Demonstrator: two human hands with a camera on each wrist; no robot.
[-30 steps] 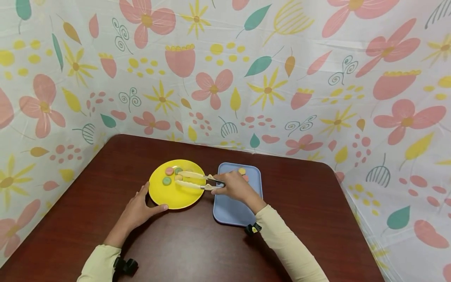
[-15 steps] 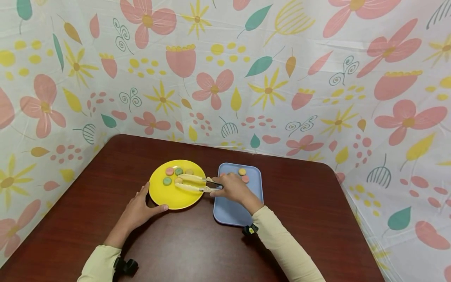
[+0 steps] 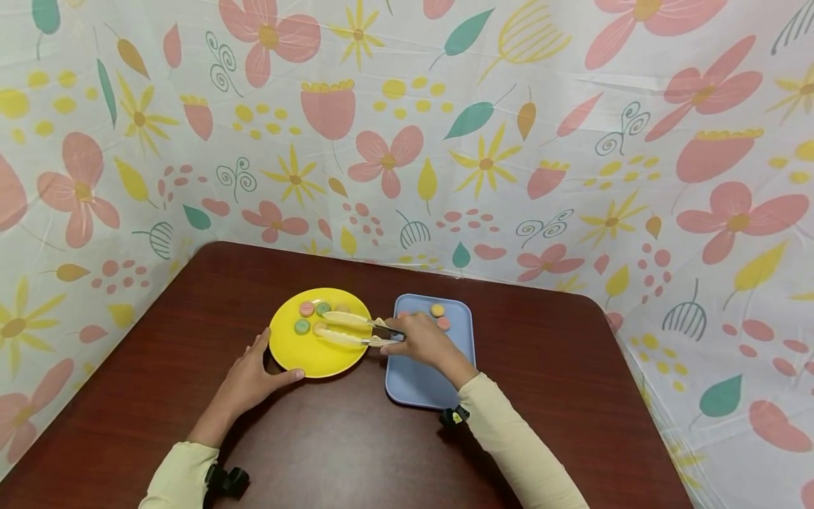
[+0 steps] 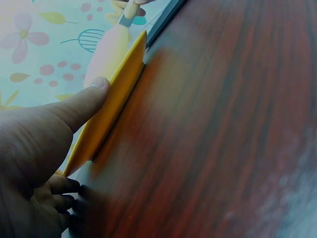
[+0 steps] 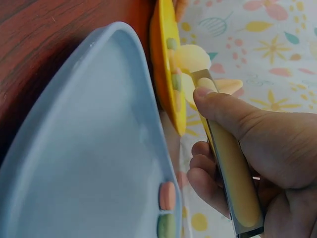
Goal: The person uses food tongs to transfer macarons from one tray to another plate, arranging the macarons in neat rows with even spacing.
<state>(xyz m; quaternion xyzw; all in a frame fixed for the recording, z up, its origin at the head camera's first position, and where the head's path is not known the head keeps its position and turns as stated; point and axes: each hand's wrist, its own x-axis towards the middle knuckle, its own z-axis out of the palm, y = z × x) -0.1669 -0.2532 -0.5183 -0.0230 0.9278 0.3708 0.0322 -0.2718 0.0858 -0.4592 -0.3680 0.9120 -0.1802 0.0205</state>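
Note:
My right hand (image 3: 422, 339) grips a pair of tongs (image 3: 346, 341) with pale, spoon-like ends. The two ends stand apart over the yellow plate (image 3: 318, 362), their tips right by a tan macaron (image 3: 319, 328). Also on the plate are a pink macaron (image 3: 307, 309), green macarons (image 3: 302, 326) and another tan one, partly behind the tongs. My left hand (image 3: 251, 378) holds the plate at its near left rim, thumb (image 4: 91, 101) on the edge and fingers lower down. In the right wrist view, the thumb lies along the tongs' handle (image 5: 233, 173).
Right of the plate lies a blue tray (image 3: 416, 385) under my right hand. It bears a yellow macaron (image 3: 437, 309), pink macarons (image 3: 443, 323) and a green one (image 5: 166, 225). Both stand on a dark wooden table (image 3: 356, 452). A flowered curtain (image 3: 407, 141) hangs behind it.
The tongs have shifted slightly over the plate, and the tan macaron by their tips sits a little further left. My right hand uncovers more of the tray's macarons. The left hand stays put.

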